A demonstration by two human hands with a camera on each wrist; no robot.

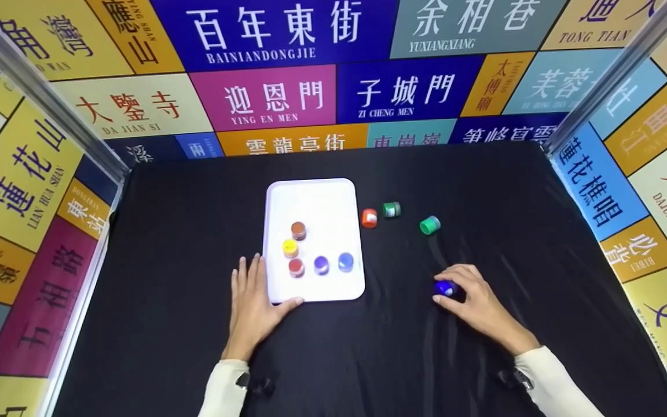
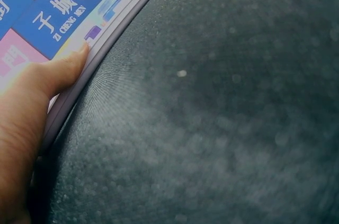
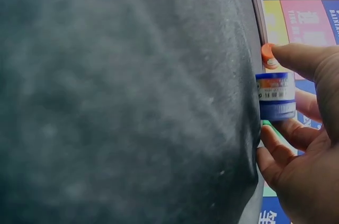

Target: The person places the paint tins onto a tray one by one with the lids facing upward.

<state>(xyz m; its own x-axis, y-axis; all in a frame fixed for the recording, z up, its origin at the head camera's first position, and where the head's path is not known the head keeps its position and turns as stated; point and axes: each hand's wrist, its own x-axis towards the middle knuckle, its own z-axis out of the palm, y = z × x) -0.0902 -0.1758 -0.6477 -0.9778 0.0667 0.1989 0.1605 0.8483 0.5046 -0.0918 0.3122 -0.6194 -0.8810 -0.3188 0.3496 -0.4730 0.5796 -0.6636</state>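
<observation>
A white tray (image 1: 310, 200) lies on the black cloth, bearing several small paint jars: brown (image 1: 298, 230), yellow (image 1: 290, 248), red (image 1: 296, 267), purple (image 1: 321, 265) and light blue (image 1: 345, 262). At its near left corner rests my left hand (image 1: 255, 304), fingers straight along the left side and thumb on the near rim. Over on the right, a dark blue paint jar (image 3: 276, 96) lies on its side on the cloth. My right hand (image 1: 478, 301) surrounds it loosely; in the right wrist view the thumb stands apart from the jar and the fingers bend behind it.
Right of the tray lie an orange paint jar (image 1: 369, 218), a dark green paint jar (image 1: 391, 209) and a lighter green paint jar (image 1: 429, 225). Panels with printed signs (image 1: 278, 95) wall in the cloth-covered table (image 1: 183, 231) at the back and both sides.
</observation>
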